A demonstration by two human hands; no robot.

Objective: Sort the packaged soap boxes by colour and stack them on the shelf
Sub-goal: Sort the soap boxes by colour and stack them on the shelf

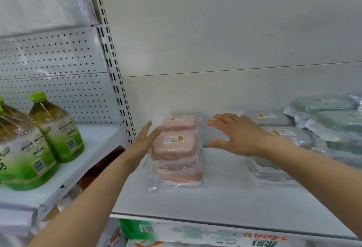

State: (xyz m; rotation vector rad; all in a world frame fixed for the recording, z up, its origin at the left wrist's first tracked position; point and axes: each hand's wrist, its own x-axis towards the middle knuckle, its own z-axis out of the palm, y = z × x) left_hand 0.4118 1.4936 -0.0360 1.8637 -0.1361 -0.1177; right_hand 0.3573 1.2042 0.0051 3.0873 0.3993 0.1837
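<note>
Both hands are spread wide and hold nothing. The left hand (146, 140) has straight fingers, and its fingertips (156, 130) sit right at the left side of the pink soap boxes (176, 146); it is hard to tell if they touch. The right hand (235, 136) floats flat, palm down, just right of the pink pile and apart from it.

The pink soap boxes are wrapped in clear plastic and piled up on the white shelf (225, 197), near its middle. There are two side-by-side piles, one nearer and one farther, each with a small label on top. How many boxes lie in each pile is blurry.

To the right, the grey soap boxes (274, 125) are partly hidden behind the right arm. Farther right, the green soap boxes (333, 117) are cut off by the edge of the view.

On the left, on another shelf, stand big green bottles (56, 127), also cut off. Under the white shelf, some colourful packs (176, 235) peek out, too blurry to read.
</note>
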